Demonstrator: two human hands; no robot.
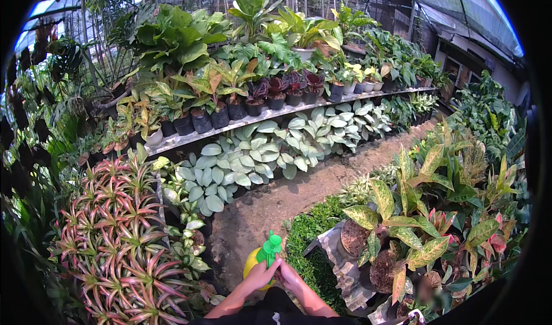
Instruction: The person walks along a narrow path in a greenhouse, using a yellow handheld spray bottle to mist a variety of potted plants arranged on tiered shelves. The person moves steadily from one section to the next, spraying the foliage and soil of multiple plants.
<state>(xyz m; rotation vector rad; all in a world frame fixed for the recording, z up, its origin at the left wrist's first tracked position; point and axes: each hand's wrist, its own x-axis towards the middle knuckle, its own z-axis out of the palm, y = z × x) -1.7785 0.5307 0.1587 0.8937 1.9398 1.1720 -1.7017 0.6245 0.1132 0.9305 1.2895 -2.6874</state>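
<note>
Close in front of my body, at the bottom middle, is a pump sprayer with a yellow tank [252, 261] and a green pump head [271, 245]. My left hand [261, 275] is closed around its green handle from the left side. From the right, my right hand [290, 276] grips the same handle area, its thumb close to my left one. Both hands meet just below the pump head. They hide the handle and much of the tank. The green nozzle [271, 233] points away from me.
A dirt path [267, 204] runs ahead and curves right. Red-green bromeliads [129, 234] crowd the left. Potted plants line a long shelf [241, 121], above pale-leaved plants [254, 154]. On the right, a corrugated sheet [345, 269] with a jagged edge juts out beneath potted aglaonemas [384, 204].
</note>
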